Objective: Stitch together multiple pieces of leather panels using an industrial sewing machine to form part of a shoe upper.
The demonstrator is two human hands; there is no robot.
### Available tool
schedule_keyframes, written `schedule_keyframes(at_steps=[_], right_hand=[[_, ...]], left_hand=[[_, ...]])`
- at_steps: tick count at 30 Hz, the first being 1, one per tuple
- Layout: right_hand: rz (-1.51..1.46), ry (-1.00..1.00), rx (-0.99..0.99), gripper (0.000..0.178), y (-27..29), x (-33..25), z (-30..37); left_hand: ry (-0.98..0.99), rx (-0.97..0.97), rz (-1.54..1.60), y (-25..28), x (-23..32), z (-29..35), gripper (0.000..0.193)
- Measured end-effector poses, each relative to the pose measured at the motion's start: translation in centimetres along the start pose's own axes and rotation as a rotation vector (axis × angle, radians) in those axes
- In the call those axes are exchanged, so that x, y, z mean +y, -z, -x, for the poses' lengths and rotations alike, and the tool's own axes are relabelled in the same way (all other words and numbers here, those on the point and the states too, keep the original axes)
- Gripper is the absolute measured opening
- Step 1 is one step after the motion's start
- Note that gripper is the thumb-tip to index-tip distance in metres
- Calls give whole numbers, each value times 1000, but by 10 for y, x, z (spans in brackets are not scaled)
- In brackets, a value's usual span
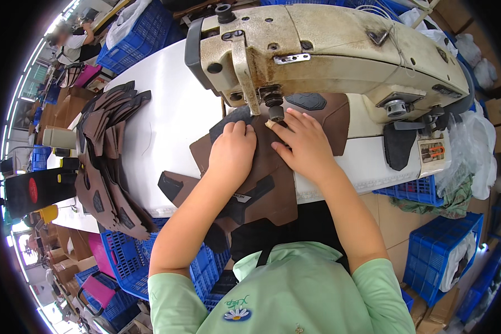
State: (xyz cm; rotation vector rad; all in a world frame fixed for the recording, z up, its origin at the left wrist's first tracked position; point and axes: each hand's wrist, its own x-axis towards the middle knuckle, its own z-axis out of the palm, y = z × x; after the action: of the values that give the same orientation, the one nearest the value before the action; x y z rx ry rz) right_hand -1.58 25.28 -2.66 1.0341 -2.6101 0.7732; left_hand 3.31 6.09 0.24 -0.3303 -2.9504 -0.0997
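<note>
A brown, leather-like piece with black patches (pixel 273 189) lies on the white sewing table under the head of a beige industrial sewing machine (pixel 328 42). My left hand (pixel 232 147) rests on it left of the needle area, fingers curled down against the material. My right hand (pixel 305 146) lies on the piece just right of the needle bar (pixel 274 106), fingers stretched and apart. A yellowish wrap (pixel 270 123) covers the tip of one right finger. The needle tip and the seam are hidden. Part of the piece hangs over the table's near edge.
A heap of brown and black cut pieces (pixel 106 139) lies on the table's left side. At the right lies a black piece (pixel 398 147) beside a small tray (pixel 432 151). Blue crates (pixel 442 250) stand below and around. Another person (pixel 75 42) sits far left.
</note>
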Motion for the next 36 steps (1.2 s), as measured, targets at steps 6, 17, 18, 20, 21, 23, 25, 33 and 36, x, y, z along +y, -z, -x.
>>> schedule_keyframes(at_steps=[6, 17, 18, 20, 21, 23, 25, 33, 36], right_hand=[[-9, 20, -26, 40, 3, 5, -3], [-79, 17, 41, 31, -1, -31, 9], [-73, 23, 43, 31, -1, -28, 10], [-70, 20, 39, 32, 0, -27, 10], [-65, 15, 35, 32, 0, -27, 10], [-60, 10, 42, 31, 0, -23, 10], [-54, 5, 49, 30, 0, -19, 10], [-49, -8, 48, 28, -2, -3, 4], [-44, -10, 37, 28, -3, 1, 2]], left_hand=[[11, -55, 291, 15, -17, -4, 40], [-2, 40, 310, 10, -17, 11, 31], [-18, 61, 261, 10, -16, 11, 31], [-10, 75, 263, 7, -14, 11, 30], [-5, 89, 267, 6, -13, 11, 29], [7, 100, 265, 3, -8, 9, 27], [19, 112, 263, 2, -3, 7, 26], [78, 110, 187, -4, 9, -2, 23], [104, 138, 191, -6, 11, -5, 20]])
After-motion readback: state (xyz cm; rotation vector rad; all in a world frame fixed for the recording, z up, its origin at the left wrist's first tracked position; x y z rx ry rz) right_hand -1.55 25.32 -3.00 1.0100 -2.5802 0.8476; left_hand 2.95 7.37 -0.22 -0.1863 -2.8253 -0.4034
